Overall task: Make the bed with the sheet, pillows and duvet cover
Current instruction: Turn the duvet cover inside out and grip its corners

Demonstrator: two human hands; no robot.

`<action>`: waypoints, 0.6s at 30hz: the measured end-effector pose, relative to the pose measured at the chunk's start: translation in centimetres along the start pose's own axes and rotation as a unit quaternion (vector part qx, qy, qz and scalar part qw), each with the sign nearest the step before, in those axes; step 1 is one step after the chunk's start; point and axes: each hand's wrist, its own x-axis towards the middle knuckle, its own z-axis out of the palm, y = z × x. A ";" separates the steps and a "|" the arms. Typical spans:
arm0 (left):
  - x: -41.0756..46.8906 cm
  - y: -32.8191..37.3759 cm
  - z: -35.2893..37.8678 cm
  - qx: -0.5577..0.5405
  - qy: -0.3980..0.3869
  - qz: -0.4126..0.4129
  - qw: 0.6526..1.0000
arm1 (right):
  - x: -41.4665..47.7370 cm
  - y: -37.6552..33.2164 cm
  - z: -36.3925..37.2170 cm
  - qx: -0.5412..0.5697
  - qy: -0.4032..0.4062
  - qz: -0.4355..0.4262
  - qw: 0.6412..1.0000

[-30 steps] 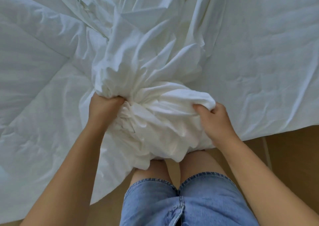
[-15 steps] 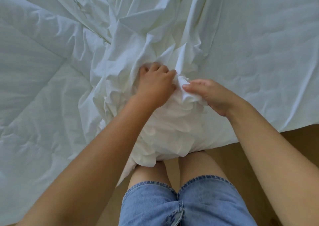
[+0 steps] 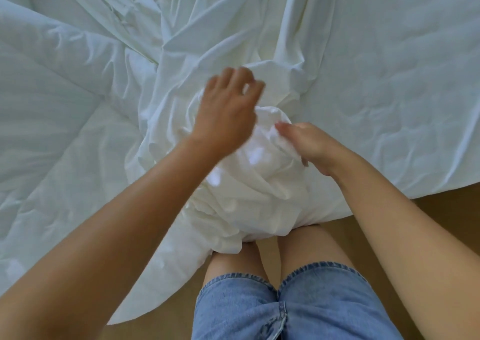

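Observation:
A white duvet cover (image 3: 249, 184) is bunched into a crumpled mound at the bed's near edge, its folds fanning out across the bed. My right hand (image 3: 306, 145) pinches a gathered fold on the right side of the mound. My left hand (image 3: 228, 108) hovers over the top of the mound with fingers spread and blurred by motion, holding nothing. The quilted white duvet (image 3: 389, 85) lies flat over the bed on the right, and more of it spreads to the left. No pillows are visible.
The brown floor (image 3: 441, 210) shows below the bed's edge at right and bottom. My legs in denim shorts (image 3: 298, 303) stand against the hanging fabric.
My left hand let go of the bunched fabric and reached forward over the mound with fingers spread. My right hand kept its pinch on the right side.

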 end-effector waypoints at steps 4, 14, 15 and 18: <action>-2.2 1.5 1.6 -0.030 -0.145 -0.026 0.989 | 0.0 0.4 -0.3 0.053 0.017 -0.006 0.998; -2.9 -1.5 1.5 -0.202 -0.037 -0.182 0.962 | -1.1 5.7 1.5 0.225 -0.015 0.046 0.973; -2.9 -1.4 1.5 -0.175 -0.054 -0.164 0.969 | -1.3 6.2 1.6 0.226 -0.029 0.056 0.972; -3.2 0.6 1.8 -0.153 -0.105 -0.098 0.978 | -1.2 6.7 1.7 0.224 -0.007 0.033 0.974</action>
